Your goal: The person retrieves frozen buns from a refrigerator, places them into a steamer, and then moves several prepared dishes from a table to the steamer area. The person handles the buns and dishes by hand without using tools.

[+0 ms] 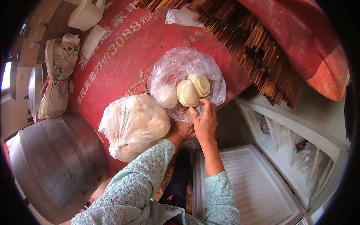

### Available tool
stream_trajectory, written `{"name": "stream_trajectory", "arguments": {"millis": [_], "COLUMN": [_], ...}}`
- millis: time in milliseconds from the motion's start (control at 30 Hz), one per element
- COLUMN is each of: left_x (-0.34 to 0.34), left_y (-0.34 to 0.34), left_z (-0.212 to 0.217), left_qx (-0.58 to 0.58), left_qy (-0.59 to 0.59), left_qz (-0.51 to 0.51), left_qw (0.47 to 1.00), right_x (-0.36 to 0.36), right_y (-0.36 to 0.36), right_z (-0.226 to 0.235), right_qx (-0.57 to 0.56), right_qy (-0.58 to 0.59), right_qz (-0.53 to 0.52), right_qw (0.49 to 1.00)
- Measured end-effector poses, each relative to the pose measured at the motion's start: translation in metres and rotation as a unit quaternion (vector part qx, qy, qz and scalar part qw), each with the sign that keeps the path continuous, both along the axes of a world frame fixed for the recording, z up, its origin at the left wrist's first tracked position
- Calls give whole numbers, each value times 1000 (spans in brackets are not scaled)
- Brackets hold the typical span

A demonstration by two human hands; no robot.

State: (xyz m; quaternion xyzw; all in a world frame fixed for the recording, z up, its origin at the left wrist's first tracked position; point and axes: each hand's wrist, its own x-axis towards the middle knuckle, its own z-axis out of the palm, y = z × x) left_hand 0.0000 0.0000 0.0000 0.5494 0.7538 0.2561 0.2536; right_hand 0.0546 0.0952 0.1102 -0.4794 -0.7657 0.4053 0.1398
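An opened clear plastic bag (165, 71) lies on the red-covered table. Inside it are two pale steamed buns in front, a smooth bun (186, 93) and a spiral-rolled bun (200, 86), plus another bun (167, 98) behind the film at left. My right hand (205, 122) pinches the bag's near edge with thumb and forefinger, right below the buns. Just left of it, my left hand (183, 130) is closed on the bunched near side of the bag; its fingertips are partly hidden. A full, gathered bag of buns (137, 123) sits beside my left wrist.
A large metal drum (56, 165) stands at left, with a tied sack (58, 75) beyond it. A bundle of brown sticks (258, 52) lies at far right under a red cloth (311, 41). An opened white freezer (300, 138) and its ribbed lid (247, 183) are at near right.
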Motion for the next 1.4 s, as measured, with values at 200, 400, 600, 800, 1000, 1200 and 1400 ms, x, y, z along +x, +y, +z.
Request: {"name": "stream_trajectory", "arguments": {"millis": [200, 400, 600, 800, 1000, 1200, 1400], "left_x": [-4, -5, 13, -14, 5, 1, -3], "left_y": [-4, -4, -20, -44, -11, -8, -12], "left_z": [23, 6, -27, -91, -3, 3, -14], "left_qx": [-41, 4, 64, 25, -98, -1, -43], "left_qy": [135, 136, 18, 230, 140, 70, 104], "left_qz": [-94, -80, -68, -108, -92, -57, -92], "left_qw": [986, 987, 995, 967, 981, 996, 989], "right_x": [64, 163, 245, 276, 309, 315, 381], "right_y": [-4, 20, 41, 78, 82, 112, 171], "right_z": [18, 24, 52, 58, 76, 92, 73], "right_qx": [27, -61, 20, 85, 144, 355, 149], "right_qy": [137, 239, 304, 392, 325, 157, 280], "right_qz": [-144, -464, -614, -628, -642, -550, -582], "right_qw": [980, 851, 729, 667, 679, 740, 749]}}
